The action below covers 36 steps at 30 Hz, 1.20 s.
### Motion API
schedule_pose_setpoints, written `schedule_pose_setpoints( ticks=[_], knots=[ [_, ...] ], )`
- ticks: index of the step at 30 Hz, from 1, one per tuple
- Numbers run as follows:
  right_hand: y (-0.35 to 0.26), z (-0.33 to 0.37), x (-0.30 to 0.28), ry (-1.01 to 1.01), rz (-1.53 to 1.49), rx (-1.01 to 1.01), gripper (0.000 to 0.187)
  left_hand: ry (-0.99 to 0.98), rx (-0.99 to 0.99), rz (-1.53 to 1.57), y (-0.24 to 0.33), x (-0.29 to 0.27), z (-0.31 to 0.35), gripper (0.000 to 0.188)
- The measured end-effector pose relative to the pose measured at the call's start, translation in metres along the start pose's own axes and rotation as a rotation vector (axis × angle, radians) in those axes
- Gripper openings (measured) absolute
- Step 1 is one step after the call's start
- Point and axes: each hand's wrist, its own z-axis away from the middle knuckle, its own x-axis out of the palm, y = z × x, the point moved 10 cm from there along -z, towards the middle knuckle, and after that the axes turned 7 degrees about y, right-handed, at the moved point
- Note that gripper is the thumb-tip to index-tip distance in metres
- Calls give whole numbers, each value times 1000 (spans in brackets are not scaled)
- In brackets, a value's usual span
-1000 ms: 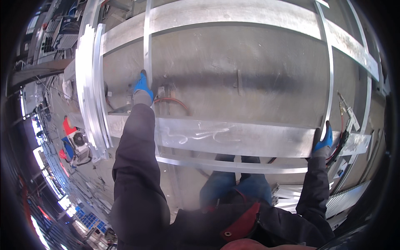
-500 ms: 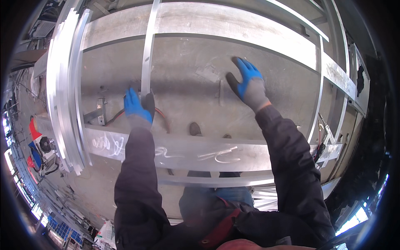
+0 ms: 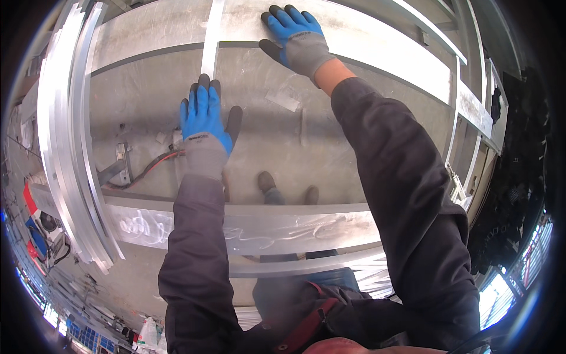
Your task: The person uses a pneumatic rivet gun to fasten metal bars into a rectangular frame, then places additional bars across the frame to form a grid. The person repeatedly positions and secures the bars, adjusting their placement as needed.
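Blue-gloved left hand (image 3: 205, 125) over a narrow metal bar (image 3: 211, 41) — right hand (image 3: 296, 40) over the wide far beam (image 3: 147, 32)

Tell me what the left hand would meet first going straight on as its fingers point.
Probably the narrow metal bar that extends ahead of the left hand; depth is unclear, so the hand might pass just above it.

Bar bundle (image 3: 62, 135) left, on near beam (image 3: 295, 230); single bar (image 3: 211, 44) right of bundle, across far beam (image 3: 371, 41).
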Motion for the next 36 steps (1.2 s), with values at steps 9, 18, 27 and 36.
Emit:
schedule_pose_setpoints(
  ticks=[9,18,27,36],
  knots=[
    [-14,24,-31,2,-235,-91,24,-17,-6,-5,-6,7,3,66],
    [-23,153,-89,-237,-512,123,23,-46,-37,54,-3,2,3,64],
    [89,396,-208,-250,-255,781,38,-143,-183,167,-34,37,6,63],
    [216,590,-310,-141,206,1083,69,63,43,-52,-16,-2,12,69]
  ],
)
